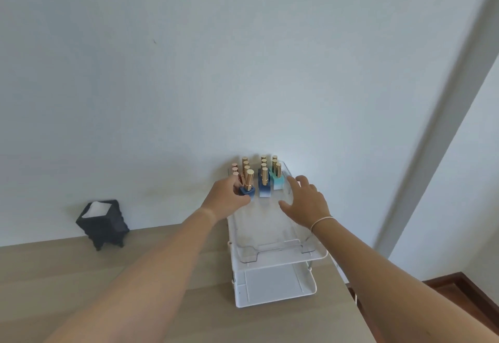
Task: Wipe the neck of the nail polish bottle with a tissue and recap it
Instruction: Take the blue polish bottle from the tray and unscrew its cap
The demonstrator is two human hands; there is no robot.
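So both arms are stretched out toward a clear tray [272, 237] that sits on top of a white stacked organizer [275, 286] on a light wood table [81, 288], pushed up against a pale wall. At the far end of that tray there's a bunch of nail polish bottles with gold caps, lined up in rows. The left hand [225, 199] has its fingers curled around the front bottle of the left row, the dark blue nail polish bottle [248, 190], which is standing upright in the tray with its gold cap on. Thumb and fingers are wrapped on the bottle's base, so it's a proper grasp, though I can't tell if the bottle is lifted off the tray floor or just sitting there. The right hand [306, 203] is spread loose with fingers apart, holding nothing, hovering over the right side of the tray near its wall, just beside a teal bottle [278, 180]. Between those two there's a blue-to-white bottle [264, 188] at the front of the middle row. There's a thin white band [321, 221] on the right wrist. Off to the left, well apart from the tray, a black holder on little legs [104, 225] has white tissue [96, 209] showing in its open top.
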